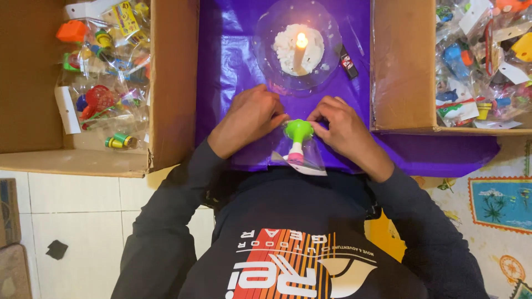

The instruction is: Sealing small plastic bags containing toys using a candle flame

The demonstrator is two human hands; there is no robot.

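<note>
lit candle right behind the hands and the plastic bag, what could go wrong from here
1. The lit white candle on the clear round plate burns just beyond both hands; the clear plastic bag holding the green and pink toy could melt or catch if lifted toward it.
2. The left hand or right hand could knock the plate, spilling wax on the purple sheet.
3. Cardboard boxes flank the flame closely.

Bright green toy (pixel 298 130) with white stem and pink base, inside clear plastic bag (pixel 302 158). Deep purple sheet (pixel 233 61) over the tabletop. White candle (pixel 300 55), yellow-orange flame, on clear glass plate (pixel 266 33). Plain brown cardboard boxes (pixel 174 83) (pixel 402 66). Multicoloured bagged toys (pixel 105 72): orange, red, yellow, green, blue. Dark grey sleeves (pixel 166 221).
</note>
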